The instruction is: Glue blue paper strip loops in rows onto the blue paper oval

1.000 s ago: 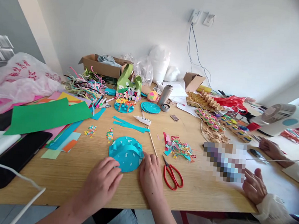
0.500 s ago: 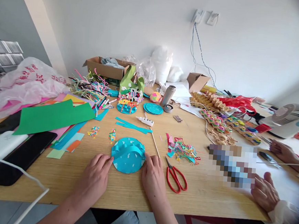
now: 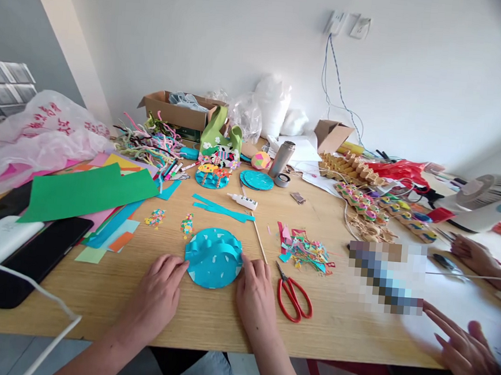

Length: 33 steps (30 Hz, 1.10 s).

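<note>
A round turquoise paper disc with raised wavy strips and small white specks lies on the wooden table in front of me. My left hand rests flat at its left edge, fingertips touching the rim, fingers apart. My right hand lies flat at the disc's right edge, fingers stretched out and holding nothing. Red-handled scissors lie just right of my right hand. A thin wooden stick lies beyond it.
Coloured paper sheets, a dark tablet and a white cable fill the left. Paper scraps, a glue bottle, turquoise strips, and craft pieces lie farther back. Another person's hands work at the right, near a white fan.
My left hand slid off the disc to its left edge a second ago; both hands have since stayed put. The other person's near hand has moved down and spread out.
</note>
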Available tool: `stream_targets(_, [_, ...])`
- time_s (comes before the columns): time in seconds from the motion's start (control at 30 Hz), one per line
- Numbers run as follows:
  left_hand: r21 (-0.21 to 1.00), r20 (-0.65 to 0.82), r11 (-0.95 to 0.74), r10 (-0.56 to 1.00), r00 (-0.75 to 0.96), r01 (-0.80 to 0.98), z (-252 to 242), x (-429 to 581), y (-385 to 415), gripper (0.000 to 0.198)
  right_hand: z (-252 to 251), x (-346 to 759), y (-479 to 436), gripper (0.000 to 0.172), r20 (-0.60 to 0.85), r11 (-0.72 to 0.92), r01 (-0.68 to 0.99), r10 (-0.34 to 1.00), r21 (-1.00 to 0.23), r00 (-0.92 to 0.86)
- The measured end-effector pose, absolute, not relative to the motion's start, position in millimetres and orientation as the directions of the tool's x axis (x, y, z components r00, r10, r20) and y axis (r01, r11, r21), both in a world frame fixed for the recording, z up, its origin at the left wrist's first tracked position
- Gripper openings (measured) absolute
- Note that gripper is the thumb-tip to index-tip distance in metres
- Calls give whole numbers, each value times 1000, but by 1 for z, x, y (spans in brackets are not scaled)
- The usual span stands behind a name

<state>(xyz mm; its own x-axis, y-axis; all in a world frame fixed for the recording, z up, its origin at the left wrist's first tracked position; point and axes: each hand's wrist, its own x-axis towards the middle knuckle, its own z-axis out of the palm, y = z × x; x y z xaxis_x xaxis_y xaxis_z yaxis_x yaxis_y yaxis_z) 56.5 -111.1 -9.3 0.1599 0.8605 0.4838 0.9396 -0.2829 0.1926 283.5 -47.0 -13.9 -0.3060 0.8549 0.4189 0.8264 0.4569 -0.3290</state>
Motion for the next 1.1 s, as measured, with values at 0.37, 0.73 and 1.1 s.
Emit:
stream_targets(0.37, [234, 522, -282, 844, 124, 931, -7, 55, -115, 55, 4, 279, -57, 38, 574, 493, 782, 790, -381, -217])
stream_targets(0.73, [122, 554, -350, 800, 229, 929, -13, 54, -118, 51, 22, 254, -62, 39, 615, 616, 741, 701, -267, -361])
stream_targets(1.1, [121, 524, -370, 812, 258, 921, -9, 56, -120, 57, 13, 253, -64, 40, 563, 582, 775, 737, -248, -373])
